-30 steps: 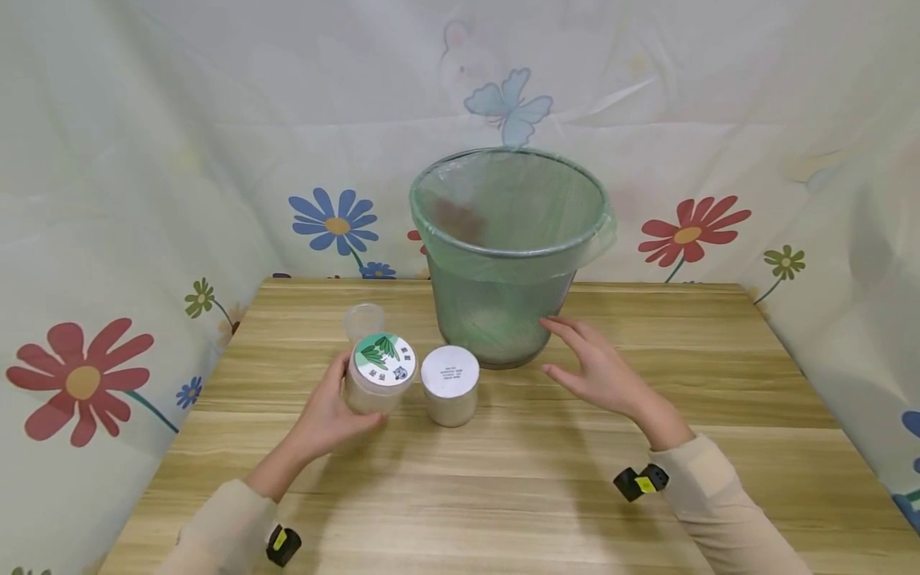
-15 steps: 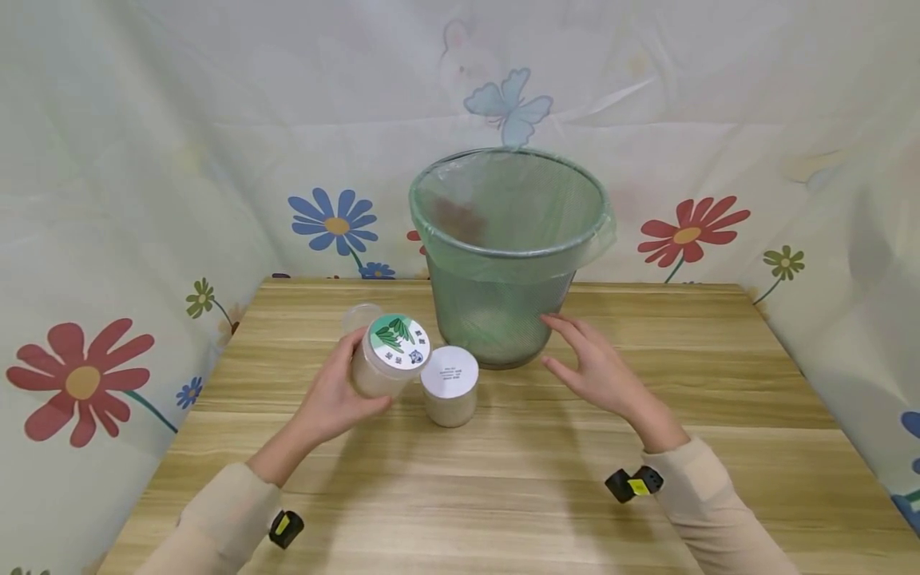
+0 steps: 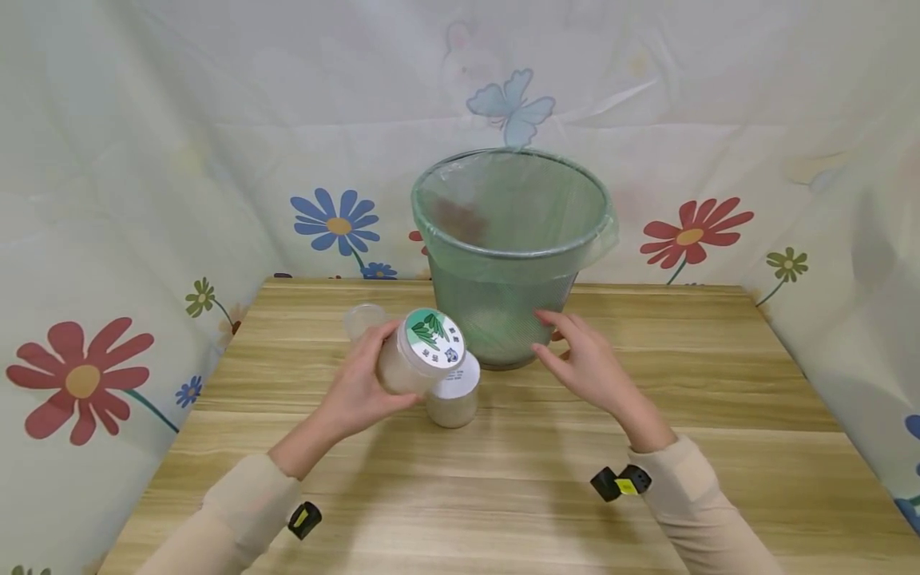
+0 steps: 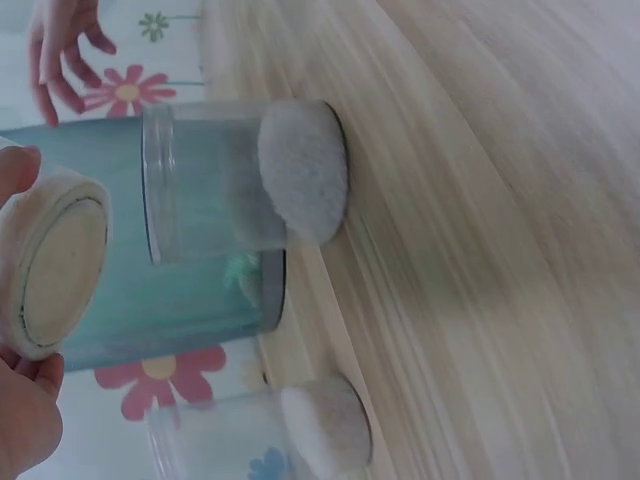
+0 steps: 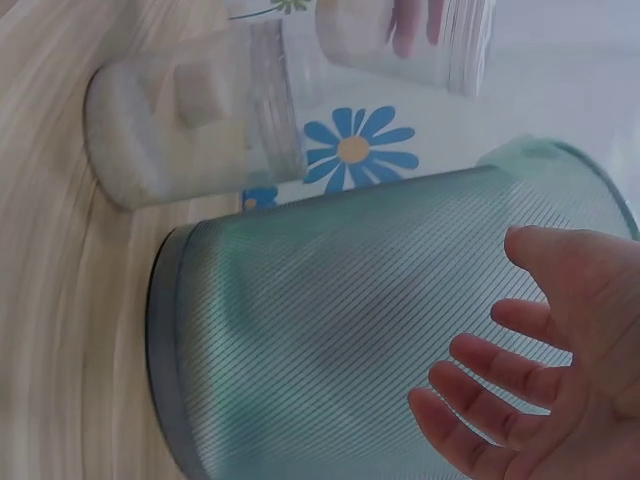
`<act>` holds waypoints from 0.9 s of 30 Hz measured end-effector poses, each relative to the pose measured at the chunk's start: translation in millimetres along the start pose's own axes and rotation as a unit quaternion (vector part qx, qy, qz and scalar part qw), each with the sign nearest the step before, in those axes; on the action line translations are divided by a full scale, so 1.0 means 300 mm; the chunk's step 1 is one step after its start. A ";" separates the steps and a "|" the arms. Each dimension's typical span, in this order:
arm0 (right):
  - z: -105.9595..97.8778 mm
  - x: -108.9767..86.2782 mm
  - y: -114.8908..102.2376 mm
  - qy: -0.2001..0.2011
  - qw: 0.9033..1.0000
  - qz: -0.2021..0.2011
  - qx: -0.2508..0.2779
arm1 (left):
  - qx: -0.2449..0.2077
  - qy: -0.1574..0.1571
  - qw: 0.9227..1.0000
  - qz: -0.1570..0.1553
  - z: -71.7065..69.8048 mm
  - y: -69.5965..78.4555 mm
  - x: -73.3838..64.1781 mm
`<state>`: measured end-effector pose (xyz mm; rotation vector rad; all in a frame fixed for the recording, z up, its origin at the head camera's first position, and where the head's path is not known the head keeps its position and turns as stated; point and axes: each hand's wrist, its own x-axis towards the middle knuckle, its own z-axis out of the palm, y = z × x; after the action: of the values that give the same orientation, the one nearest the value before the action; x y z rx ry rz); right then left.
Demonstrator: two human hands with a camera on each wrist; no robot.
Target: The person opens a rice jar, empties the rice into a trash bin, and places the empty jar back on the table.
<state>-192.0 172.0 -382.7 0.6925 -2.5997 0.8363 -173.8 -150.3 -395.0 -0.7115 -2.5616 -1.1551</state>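
My left hand (image 3: 362, 391) grips a clear plastic jar (image 3: 402, 367) with pale contents, its lid bearing a green-and-white label with green pods. The jar is off the table, tilted to the right, and its pale base (image 4: 65, 265) faces the left wrist camera. Below and partly behind it, another clear jar (image 3: 453, 409) with a white printed top stands upright on the table, whitish material in its lower part. My right hand (image 3: 589, 367) holds nothing; its fingers spread loosely beside the lower right of a mesh wastebasket (image 3: 489, 315) lined with a green bag.
Behind my left hand stands a third clear jar (image 4: 325, 430), largely hidden in the head view, with white material at its bottom. The wooden table (image 3: 460, 495) ends at the back against a flower-print curtain (image 3: 323, 96), which also hangs along both sides.
My left hand has lifted the jar, moved it right and tipped it, so it now overlaps the standing jar. My right hand has shifted slightly left.
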 end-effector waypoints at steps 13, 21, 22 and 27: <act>0.012 0.034 -0.069 0.004 0.999 0.017 0.035 | 0.004 -0.009 0.998 0.060 0.061 0.045 0.052; 0.004 0.046 -0.095 -0.012 0.998 0.028 0.062 | 0.031 -0.019 0.996 0.076 0.092 0.066 0.075; 0.002 0.047 -0.098 -0.014 0.997 0.029 0.066 | 0.033 -0.023 0.996 0.074 0.093 0.070 0.076; 0.001 0.052 -0.111 -0.030 0.995 0.034 0.087 | 0.038 -0.041 0.996 0.066 0.106 0.087 0.086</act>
<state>-187.2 142.7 -360.8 0.6896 -2.6390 1.0886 -182.8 -102.8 -388.9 -0.9139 -2.5645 -1.0018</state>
